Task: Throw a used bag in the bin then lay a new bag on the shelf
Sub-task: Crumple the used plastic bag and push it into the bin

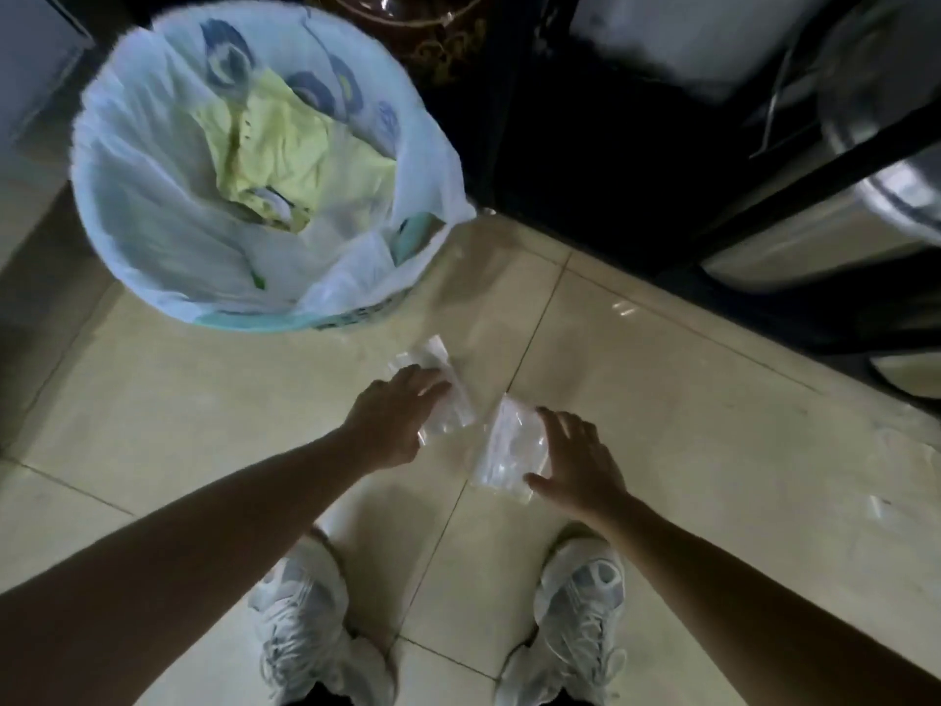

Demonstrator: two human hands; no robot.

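Observation:
Two small clear plastic bags lie on the beige tiled floor in front of my feet. My left hand rests on the left bag, fingers spread over it. My right hand touches the right bag at its right edge, fingers apart. I cannot tell whether either bag is gripped or just touched. The round bin stands at the upper left, lined with a white bag and holding yellow-green rubbish. A dark shelf unit fills the upper right.
Steel pots or containers sit on the dark shelving at the right. My two white shoes stand at the bottom of the view. More clear plastic lies on the floor at the far right. A dark patterned object stands behind the bin.

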